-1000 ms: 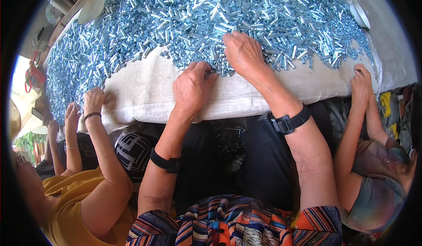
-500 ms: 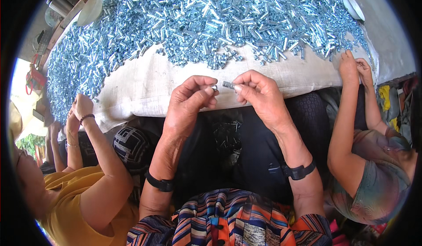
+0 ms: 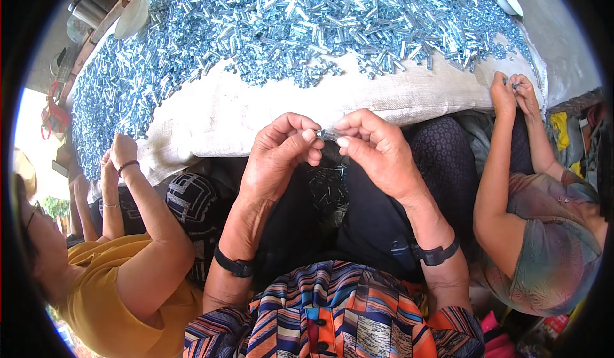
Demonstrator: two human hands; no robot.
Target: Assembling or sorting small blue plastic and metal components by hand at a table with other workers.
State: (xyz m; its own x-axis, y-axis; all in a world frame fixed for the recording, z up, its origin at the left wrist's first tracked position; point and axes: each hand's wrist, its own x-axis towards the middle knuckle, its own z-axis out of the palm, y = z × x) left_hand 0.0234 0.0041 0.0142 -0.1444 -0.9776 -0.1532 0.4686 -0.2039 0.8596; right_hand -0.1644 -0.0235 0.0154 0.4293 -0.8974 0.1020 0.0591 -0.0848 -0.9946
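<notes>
In front of my lap, my left hand [image 3: 281, 150] pinches a small metal nut [image 3: 320, 133] between thumb and fingertips. My right hand [image 3: 377, 150] holds a short threaded metal stud [image 3: 332, 135] at its fingertips, slightly smeared by motion. The stud's end meets the nut between both hands. How far it sits in the nut I cannot tell. Beyond my hands, a large heap of shiny metal studs and nuts [image 3: 288, 31] covers the far part of a pale cloth [image 3: 268, 115].
A person in a yellow top [image 3: 137, 287] sits at my left, hands close to the heap. Another in a patterned top [image 3: 543, 249] at my right holds a small dark piece. Pale bowls [image 3: 132, 17] stand at the heap's edges. Metal pieces [image 3: 329, 188] lie below, between my knees.
My two hands have come together, and the stud, held apart from the nut before, now meets it. The person at right has lifted a small piece off the cloth's edge.
</notes>
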